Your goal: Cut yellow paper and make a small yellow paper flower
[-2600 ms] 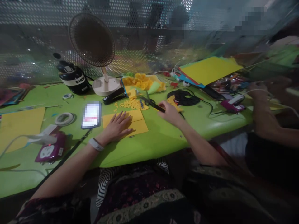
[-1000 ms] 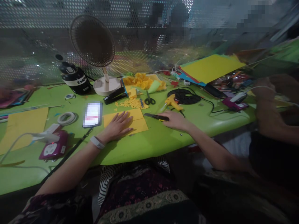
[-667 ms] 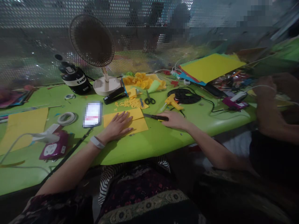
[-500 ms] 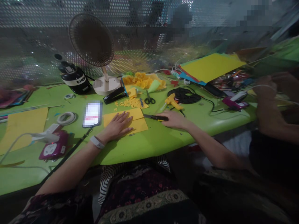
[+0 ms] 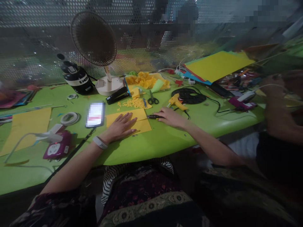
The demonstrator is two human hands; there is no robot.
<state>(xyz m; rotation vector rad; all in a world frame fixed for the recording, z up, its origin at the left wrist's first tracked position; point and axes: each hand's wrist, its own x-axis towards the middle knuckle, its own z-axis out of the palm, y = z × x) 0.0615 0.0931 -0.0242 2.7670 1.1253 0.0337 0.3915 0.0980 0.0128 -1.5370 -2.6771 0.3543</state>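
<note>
My left hand [image 5: 120, 127] lies flat with its fingers spread, holding down a folded orange-yellow sheet of paper [image 5: 144, 125] on the green table. From the right, my right hand [image 5: 172, 117] grips a dark-handled utility knife [image 5: 153, 116]. The knife's tip points left and meets the paper's right edge at the fold line; most of its handle is hidden by my fingers. Just behind the paper sit small yellow paper scraps [image 5: 132, 103] and black scissors [image 5: 153, 100]. A yellow glue gun [image 5: 176, 102] rests beyond my right hand.
Around the paper are a phone [image 5: 95, 114], a tape roll [image 5: 69, 118], a purple power strip [image 5: 58, 146], a black stapler [image 5: 117, 95], a fan [image 5: 109, 85] and a black bottle [image 5: 79, 82]. Coloured sheets [image 5: 217, 66] are stacked at back right. Another person's arm [image 5: 276, 104] is at far right.
My right hand has moved slightly left and farther over the knife, so less of its handle shows. My left hand stays flat on the paper. The whole view has shifted a little.
</note>
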